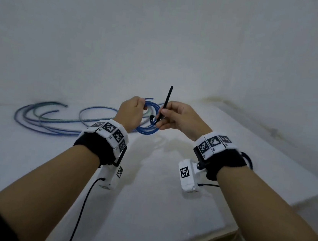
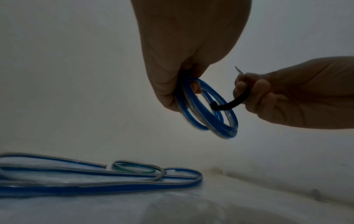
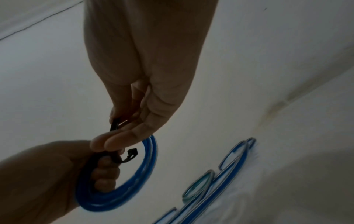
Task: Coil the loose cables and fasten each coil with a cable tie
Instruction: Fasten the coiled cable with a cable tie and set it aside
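Note:
My left hand (image 1: 133, 111) grips a small coil of blue cable (image 1: 149, 130) and holds it above the white table (image 1: 144, 198). In the left wrist view the coil (image 2: 220, 125) hangs from those fingers. A black cable tie (image 1: 166, 103) is pinched in my right hand (image 1: 176, 118); its long end points up and its lower part curves through the coil. The tie (image 2: 229, 104) reaches the coil's right side, its head against the cable. In the right wrist view the tie's head (image 3: 132, 153) sits just inside the coil (image 3: 134, 181), below my right fingertips (image 3: 107, 142).
Several loose blue and greenish cables (image 1: 50, 119) lie spread on the table at the left, seen too in the left wrist view (image 2: 95, 180) and the right wrist view (image 3: 220, 178). A white wall (image 1: 164, 41) rises behind. The table's right edge (image 1: 305, 196) drops off.

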